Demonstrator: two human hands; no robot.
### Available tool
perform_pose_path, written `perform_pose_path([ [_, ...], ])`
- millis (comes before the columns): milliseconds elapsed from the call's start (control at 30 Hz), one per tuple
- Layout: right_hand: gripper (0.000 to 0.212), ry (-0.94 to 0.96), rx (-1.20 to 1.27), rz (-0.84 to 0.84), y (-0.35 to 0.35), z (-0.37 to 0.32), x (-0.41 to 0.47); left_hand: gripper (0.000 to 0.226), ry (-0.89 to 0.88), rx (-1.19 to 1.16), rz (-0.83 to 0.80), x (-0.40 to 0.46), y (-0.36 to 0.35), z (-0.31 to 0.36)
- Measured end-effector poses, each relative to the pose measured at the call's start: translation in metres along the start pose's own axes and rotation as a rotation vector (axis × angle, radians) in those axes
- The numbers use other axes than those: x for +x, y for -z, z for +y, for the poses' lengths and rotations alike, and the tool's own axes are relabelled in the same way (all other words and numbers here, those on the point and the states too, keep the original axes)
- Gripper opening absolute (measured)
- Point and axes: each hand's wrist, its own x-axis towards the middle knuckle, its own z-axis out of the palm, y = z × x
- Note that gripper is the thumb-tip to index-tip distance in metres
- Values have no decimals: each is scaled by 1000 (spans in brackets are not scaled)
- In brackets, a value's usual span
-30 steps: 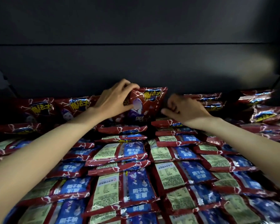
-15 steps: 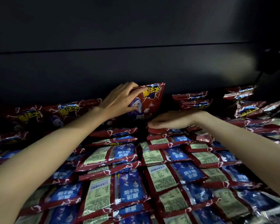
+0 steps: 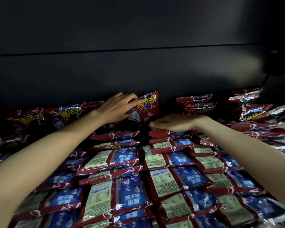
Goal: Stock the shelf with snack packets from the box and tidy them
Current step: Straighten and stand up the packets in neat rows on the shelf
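Observation:
Red snack packets fill the shelf. My left hand (image 3: pixel 117 109) grips an upright red packet (image 3: pixel 146 109) that stands against the dark back wall, fingers over its top left corner. My right hand (image 3: pixel 174 123) lies flat, palm down and fingers straight, on a stack of flat red packets (image 3: pixel 168 134) just right of the upright one, its fingertips near that packet's lower edge. Rows of face-down packets (image 3: pixel 130 195) with blue and pale green labels overlap in front, under both forearms.
More upright red packets (image 3: pixel 69 114) lean against the back wall on the left. Stacked red packets (image 3: pixel 197 104) lie at the back right, and tilted ones (image 3: pixel 257 114) farther right. The dark back wall (image 3: pixel 138 71) rises behind.
My right hand went from curled over the stack to flat on top of it, reaching left toward the upright packet. My left hand kept its hold on that packet, which now stands straighter.

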Motion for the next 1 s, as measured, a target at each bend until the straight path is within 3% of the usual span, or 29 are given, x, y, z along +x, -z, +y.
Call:
perform_pose_path([
  [167, 74, 1, -30, -22, 4, -12, -5, 80, -39, -64, -117, 5, 11, -12],
  [333, 67, 3, -27, -7, 4, -13, -6, 86, -93, 170, -5, 4, -1, -10],
  [600, 63, 126, -38, 374, 18, 7, -40, 65, -77, 32, 41, -2, 9, -8],
  [667, 52, 158, -15, 404, 20, 18, -51, 58, -91, 5, 101, -2, 10, -5],
  [767, 35, 118, 17, 339, 13, 25, -49, 56, -175, 32, 106, 3, 7, 1],
  [900, 42, 73, 53, 186, -6, 18, -27, 69, -182, 132, -16, 9, -3, 2],
  [1000, 45, 104, 25, 205, -16, 12, -17, 73, -171, 149, -25, 11, -9, 1],
])
